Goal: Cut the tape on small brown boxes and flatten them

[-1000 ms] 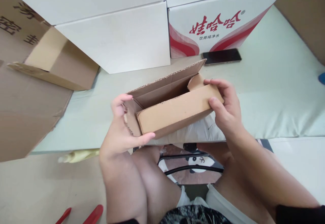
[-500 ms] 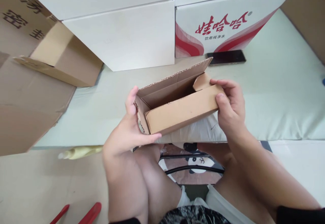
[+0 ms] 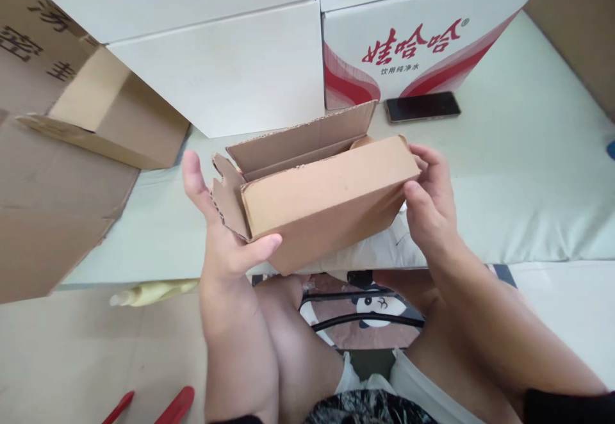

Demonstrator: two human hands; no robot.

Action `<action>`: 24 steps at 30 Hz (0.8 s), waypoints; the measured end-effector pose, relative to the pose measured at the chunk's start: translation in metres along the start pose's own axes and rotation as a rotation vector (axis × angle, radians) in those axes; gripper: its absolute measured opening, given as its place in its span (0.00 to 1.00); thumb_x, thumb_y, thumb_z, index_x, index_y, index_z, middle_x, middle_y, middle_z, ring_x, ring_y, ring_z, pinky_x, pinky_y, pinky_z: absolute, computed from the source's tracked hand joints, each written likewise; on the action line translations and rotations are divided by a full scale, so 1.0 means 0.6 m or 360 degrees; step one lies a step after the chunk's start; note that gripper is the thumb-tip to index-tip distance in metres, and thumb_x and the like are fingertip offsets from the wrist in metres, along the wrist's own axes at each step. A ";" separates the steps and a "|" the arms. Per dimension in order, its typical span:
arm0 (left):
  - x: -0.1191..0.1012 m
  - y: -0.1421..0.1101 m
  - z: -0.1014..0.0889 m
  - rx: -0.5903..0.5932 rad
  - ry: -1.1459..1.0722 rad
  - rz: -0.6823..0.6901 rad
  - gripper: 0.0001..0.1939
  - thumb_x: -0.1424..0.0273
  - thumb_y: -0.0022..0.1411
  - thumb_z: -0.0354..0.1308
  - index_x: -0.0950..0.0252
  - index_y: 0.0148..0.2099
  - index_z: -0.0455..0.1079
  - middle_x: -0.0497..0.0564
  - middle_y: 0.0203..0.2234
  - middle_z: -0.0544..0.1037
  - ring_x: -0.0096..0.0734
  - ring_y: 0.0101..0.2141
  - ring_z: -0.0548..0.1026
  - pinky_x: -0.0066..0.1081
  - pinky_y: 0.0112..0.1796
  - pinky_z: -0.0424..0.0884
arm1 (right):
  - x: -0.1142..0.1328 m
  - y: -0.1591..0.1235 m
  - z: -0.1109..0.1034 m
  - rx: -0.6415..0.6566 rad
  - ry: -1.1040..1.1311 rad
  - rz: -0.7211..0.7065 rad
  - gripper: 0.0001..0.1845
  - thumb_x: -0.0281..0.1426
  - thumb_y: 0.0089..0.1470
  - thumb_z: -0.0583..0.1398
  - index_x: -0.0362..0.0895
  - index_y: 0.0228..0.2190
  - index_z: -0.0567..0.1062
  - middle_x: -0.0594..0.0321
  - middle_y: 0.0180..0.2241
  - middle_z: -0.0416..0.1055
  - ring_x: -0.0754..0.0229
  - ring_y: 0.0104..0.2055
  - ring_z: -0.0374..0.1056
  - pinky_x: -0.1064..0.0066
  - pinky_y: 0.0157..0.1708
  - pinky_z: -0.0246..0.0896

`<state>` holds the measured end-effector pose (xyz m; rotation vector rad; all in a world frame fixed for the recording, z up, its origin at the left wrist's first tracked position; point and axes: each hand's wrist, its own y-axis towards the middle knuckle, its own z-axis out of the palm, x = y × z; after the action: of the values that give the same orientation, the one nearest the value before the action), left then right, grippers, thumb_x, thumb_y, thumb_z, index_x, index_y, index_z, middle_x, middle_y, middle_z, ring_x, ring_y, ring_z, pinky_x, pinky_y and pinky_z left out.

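Between my hands is a brown cardboard box [image 3: 331,187], tilted, with its long back flap raised and its left end flap folded outward. My right hand [image 3: 432,193] grips the box's right end, thumb on the near side and fingers behind. At the left end, my left hand [image 3: 230,238] rests against the box with its thumb along the near face. Its visible index finger stretches up, apart from the flap; the other fingers are hidden. The inside of the box shows only as a narrow dark gap.
White cartons [image 3: 221,72] are stacked at the back, one with red lettering [image 3: 413,43]. A black phone [image 3: 423,107] lies before them on the pale green cloth surface [image 3: 504,187]. Brown cardboard boxes [image 3: 125,110] stand at the left. Red handles [image 3: 175,405] show on the floor.
The box has tipped so more of its near face shows and less of its inside. My left hand has moved left, its index finger now off the flap.
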<state>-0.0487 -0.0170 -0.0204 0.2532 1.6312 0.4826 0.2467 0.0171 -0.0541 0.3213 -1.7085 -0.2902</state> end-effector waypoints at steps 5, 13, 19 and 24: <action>-0.004 0.004 0.002 -0.0003 -0.0169 0.0133 0.54 0.59 0.41 0.80 0.36 0.67 0.58 0.46 0.56 0.73 0.47 0.55 0.76 0.53 0.60 0.70 | 0.003 0.002 0.003 0.0054 0.0098 0.0042 0.28 0.55 0.64 0.58 0.57 0.59 0.65 0.55 0.58 0.74 0.45 0.60 0.73 0.47 0.55 0.72; -0.025 -0.001 0.002 -0.0490 -0.0287 -0.0440 0.42 0.58 0.36 0.77 0.46 0.56 0.71 0.47 0.55 0.76 0.53 0.61 0.71 0.50 0.59 0.72 | -0.002 -0.001 0.008 0.0145 0.0131 0.0091 0.27 0.54 0.63 0.59 0.55 0.56 0.67 0.54 0.57 0.76 0.47 0.59 0.74 0.49 0.58 0.72; -0.042 0.000 0.013 -0.0502 -0.0222 -0.0588 0.43 0.56 0.40 0.72 0.49 0.61 0.68 0.50 0.62 0.74 0.57 0.65 0.67 0.52 0.63 0.69 | -0.009 -0.007 0.010 0.0207 0.0061 0.0138 0.26 0.49 0.63 0.62 0.55 0.58 0.67 0.55 0.59 0.75 0.48 0.61 0.73 0.50 0.60 0.70; -0.046 0.002 0.015 -0.0484 -0.0225 -0.0570 0.45 0.57 0.39 0.72 0.47 0.62 0.66 0.49 0.64 0.72 0.58 0.67 0.66 0.53 0.63 0.68 | -0.011 -0.008 0.008 0.0198 0.0027 0.0152 0.28 0.46 0.60 0.65 0.54 0.58 0.67 0.54 0.60 0.74 0.47 0.62 0.72 0.48 0.63 0.68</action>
<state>-0.0368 -0.0265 0.0043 -0.2252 1.4036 0.4195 0.2429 0.0154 -0.0624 0.3313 -1.7231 -0.1109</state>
